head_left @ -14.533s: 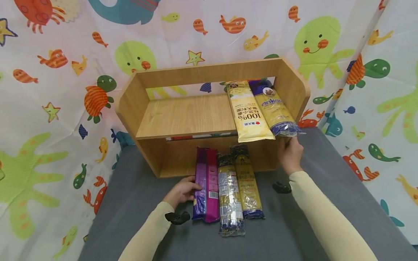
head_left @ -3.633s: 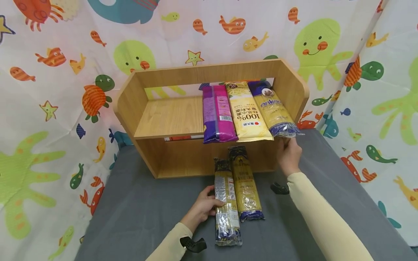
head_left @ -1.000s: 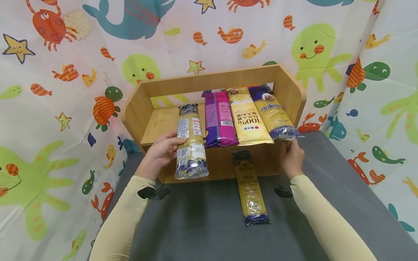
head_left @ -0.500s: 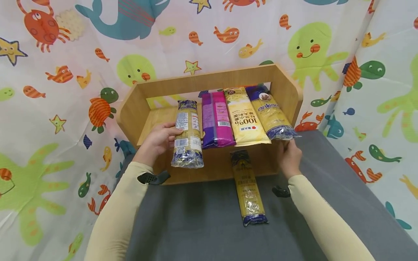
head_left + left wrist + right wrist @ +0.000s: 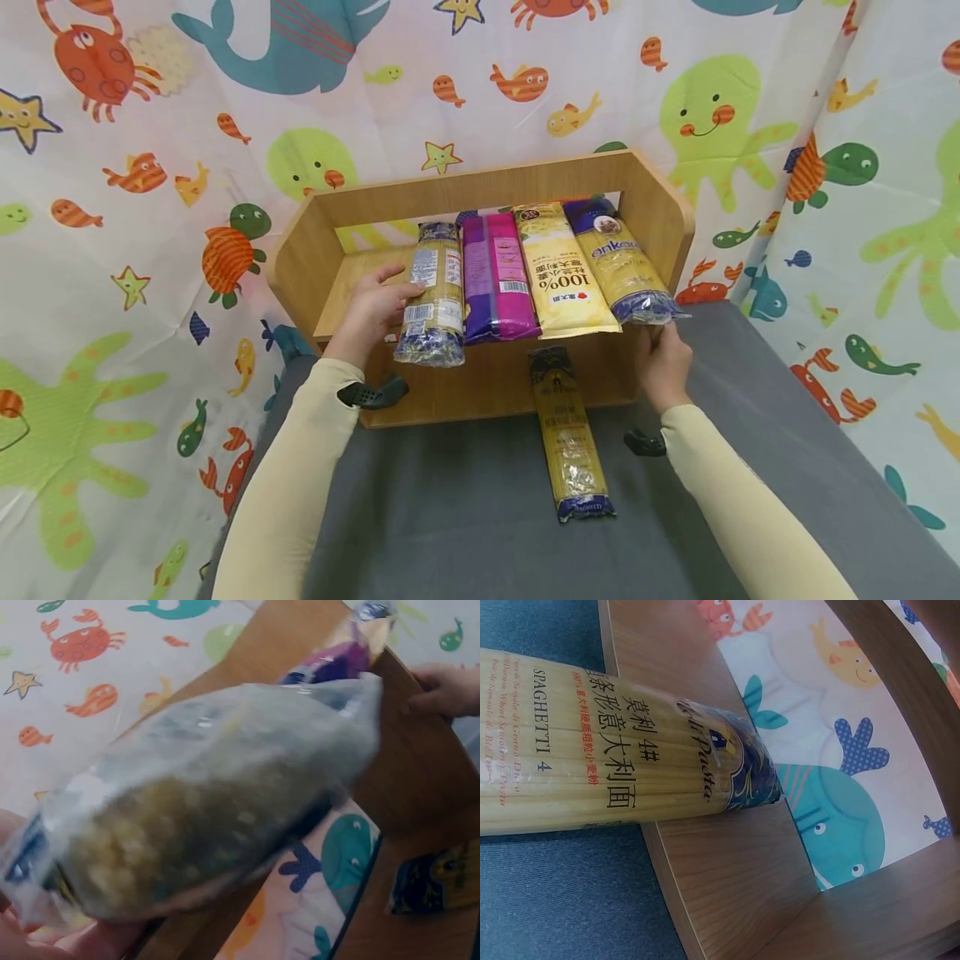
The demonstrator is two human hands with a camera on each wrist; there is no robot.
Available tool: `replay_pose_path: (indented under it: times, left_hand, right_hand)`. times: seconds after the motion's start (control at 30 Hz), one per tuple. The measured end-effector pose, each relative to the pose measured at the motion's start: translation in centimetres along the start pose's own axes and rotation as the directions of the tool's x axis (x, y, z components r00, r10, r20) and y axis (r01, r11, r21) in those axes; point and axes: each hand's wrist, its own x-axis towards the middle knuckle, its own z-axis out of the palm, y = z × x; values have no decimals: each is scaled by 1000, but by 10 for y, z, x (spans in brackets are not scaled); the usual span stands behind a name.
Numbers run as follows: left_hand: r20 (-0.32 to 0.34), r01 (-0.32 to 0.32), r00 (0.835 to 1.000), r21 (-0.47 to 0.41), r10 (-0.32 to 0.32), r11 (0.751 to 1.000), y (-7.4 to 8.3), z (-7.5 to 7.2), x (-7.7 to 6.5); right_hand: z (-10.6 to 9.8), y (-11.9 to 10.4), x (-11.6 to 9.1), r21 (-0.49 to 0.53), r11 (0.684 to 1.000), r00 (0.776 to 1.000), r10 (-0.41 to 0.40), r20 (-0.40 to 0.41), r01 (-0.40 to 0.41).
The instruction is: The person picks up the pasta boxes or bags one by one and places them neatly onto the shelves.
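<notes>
My left hand (image 5: 372, 307) grips a clear, blue-ended spaghetti pack (image 5: 437, 287) by its left side, thumb on top. The pack lies over the upper board of a wooden shelf (image 5: 360, 271), its near end jutting past the front edge. In the left wrist view the near end of this pack (image 5: 202, 802) is large and blurred. Beside it lie a purple-pink pasta pack (image 5: 498, 279), a yellow pasta pack (image 5: 566, 275) and a blue-and-yellow pasta pack (image 5: 622, 262). My right hand (image 5: 663, 367) holds the shelf at its right side, below that last pack.
Another spaghetti pack (image 5: 572, 442) lies on the grey tabletop (image 5: 465, 517), its far end on the lower board; the right wrist view shows this pack (image 5: 615, 750) up close. Behind the shelf hangs a sea-animal print curtain (image 5: 480, 117).
Over the last second my left hand has pushed the spaghetti pack back onto the upper board, beside the purple-pink pack, which was moved up from the table earlier. My right hand stays put.
</notes>
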Motion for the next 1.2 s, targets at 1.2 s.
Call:
replay_pose_path:
  times: [1.2]
  left_hand:
    - [274,-486,873,415,404,769,-31,-33,-80]
  right_hand:
    - [0,-1,1,21,1000,1000,-10,-19,11]
